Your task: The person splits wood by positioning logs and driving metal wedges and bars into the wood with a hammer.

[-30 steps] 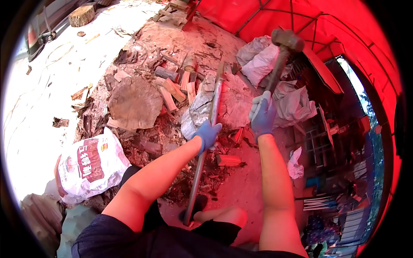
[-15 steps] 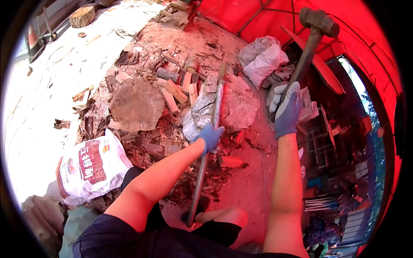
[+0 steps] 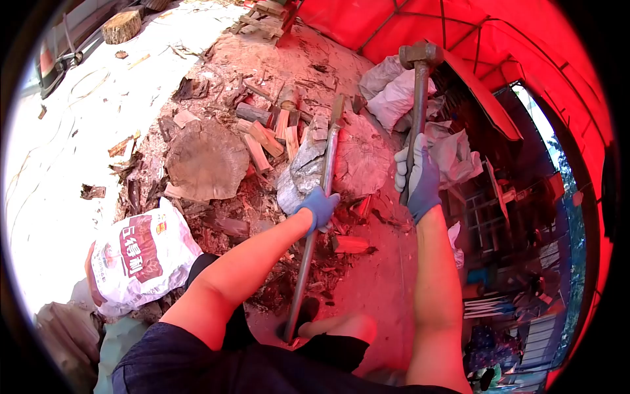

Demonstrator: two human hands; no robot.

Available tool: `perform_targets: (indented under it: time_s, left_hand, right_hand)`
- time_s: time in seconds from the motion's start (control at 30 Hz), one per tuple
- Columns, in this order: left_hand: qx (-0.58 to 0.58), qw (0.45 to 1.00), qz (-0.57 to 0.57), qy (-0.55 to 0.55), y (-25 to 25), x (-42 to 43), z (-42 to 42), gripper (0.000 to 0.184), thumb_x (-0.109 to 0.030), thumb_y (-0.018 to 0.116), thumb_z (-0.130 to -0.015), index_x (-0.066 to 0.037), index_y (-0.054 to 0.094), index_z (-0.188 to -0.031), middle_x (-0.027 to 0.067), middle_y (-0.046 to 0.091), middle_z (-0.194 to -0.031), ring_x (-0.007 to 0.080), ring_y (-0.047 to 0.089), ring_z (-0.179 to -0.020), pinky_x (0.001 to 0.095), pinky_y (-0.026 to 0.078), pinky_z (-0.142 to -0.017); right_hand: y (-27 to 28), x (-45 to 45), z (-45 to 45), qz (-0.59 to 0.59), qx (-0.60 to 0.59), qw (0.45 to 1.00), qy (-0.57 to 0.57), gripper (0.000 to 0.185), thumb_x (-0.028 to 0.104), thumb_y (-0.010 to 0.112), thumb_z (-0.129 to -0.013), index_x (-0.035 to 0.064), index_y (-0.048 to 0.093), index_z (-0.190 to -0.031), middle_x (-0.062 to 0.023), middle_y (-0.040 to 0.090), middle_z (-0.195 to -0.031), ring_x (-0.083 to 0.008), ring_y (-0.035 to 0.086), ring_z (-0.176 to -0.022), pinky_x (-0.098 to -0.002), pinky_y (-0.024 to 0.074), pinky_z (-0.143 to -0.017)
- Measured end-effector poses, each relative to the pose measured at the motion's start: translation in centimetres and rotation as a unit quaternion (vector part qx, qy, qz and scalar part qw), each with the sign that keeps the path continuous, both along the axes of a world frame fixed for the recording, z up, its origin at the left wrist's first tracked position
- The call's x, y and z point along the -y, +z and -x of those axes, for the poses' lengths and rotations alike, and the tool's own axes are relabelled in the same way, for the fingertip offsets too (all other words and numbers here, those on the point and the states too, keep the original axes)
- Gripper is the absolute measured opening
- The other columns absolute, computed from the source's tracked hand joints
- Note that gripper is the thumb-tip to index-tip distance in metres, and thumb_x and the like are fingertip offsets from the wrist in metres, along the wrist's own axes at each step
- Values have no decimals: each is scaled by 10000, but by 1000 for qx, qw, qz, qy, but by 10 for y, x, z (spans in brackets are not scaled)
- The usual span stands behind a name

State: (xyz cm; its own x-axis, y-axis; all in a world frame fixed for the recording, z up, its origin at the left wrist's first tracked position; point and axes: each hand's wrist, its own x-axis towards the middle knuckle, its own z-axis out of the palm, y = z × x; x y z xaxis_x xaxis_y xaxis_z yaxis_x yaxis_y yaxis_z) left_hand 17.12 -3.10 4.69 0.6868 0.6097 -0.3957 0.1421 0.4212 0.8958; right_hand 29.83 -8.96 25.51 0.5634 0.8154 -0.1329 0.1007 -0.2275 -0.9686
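Note:
My left hand [image 3: 319, 209], in a blue-and-grey work glove, is closed around the shaft of a long metal pole [image 3: 306, 272]. A narrow brown end piece, possibly an axe head seen edge-on, tops the pole over a pale wood block [image 3: 308, 164] and a cut log round [image 3: 359, 157]. The pole's lower end is near my legs. To the right, my gloved right hand [image 3: 420, 174] grips the handle of a sledgehammer [image 3: 421, 56]. The hammer is raised nearly upright, its head near the top of the view.
Another log round [image 3: 207, 159] stands left, among split firewood [image 3: 266, 138] and bark scraps. A printed white sack [image 3: 144, 256] lies lower left, and pale sacks [image 3: 400, 98] sit behind the hammer. Red tarp walls [image 3: 367, 26] and a cluttered rack [image 3: 492, 230] border the right.
My right hand has swung the sledgehammer leftward, and its handle has become more upright. My left hand and the pole have barely moved.

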Motion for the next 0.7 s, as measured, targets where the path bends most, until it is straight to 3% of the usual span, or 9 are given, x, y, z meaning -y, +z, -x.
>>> perform_targets:
  time_s: [0.07,0.17,0.23,0.27,0.33,0.6,0.7]
  left_hand:
    - [12,1000,9,3,11,1,6,422,-372,575,-971,2,418,-1089,113,557,-689,217,597,-501,378,547,-426]
    - [10,1000,4,-6,11,-2,7,481,-362,563,-967,51,397,-1147,165,600,-778,255,636,-534,385,555,-438]
    - [7,1000,8,3,16,-5,7,442,-365,569,-968,23,410,-1109,137,578,-736,236,617,-517,385,553,-430]
    - [1,1000,7,6,16,-2,8,405,-367,574,-968,-5,423,-1070,109,557,-695,218,597,-500,386,551,-421]
    - [2,1000,3,3,12,-8,9,404,-362,577,-967,-3,422,-1065,108,555,-694,220,596,-500,391,553,-421]
    - [16,1000,1,7,7,0,7,397,-354,577,-968,11,430,-1020,106,554,-694,222,593,-510,397,558,-421]
    - [16,1000,-9,11,7,-5,6,408,-361,585,-960,13,434,-1022,107,551,-696,219,595,-509,392,557,-416]
  right_hand:
    - [14,-10,5,-144,134,980,-12,552,589,448,-990,75,542,-814,1,460,-591,-99,421,-429,-270,357,-391]
    - [-33,-18,5,-159,97,982,-9,525,565,460,-997,73,539,-831,3,458,-601,-86,410,-439,-262,349,-397]
    - [-102,-19,-6,29,93,995,-15,546,582,480,-981,68,540,-809,-4,463,-595,-106,418,-430,-274,352,-393]
    - [-102,-14,-3,32,89,995,-18,546,582,480,-981,68,540,-809,-4,463,-595,-106,418,-430,-274,352,-393]
    - [-89,-22,3,257,43,965,-21,568,609,504,-957,69,546,-787,-9,473,-593,-125,435,-424,-288,353,-380]
    - [-68,9,4,72,27,997,-19,613,653,490,-938,59,543,-797,-10,455,-571,-143,415,-382,-300,343,-361]
    - [-98,-2,5,15,65,997,-35,565,613,512,-951,67,539,-812,-3,481,-601,-131,452,-425,-289,358,-377]
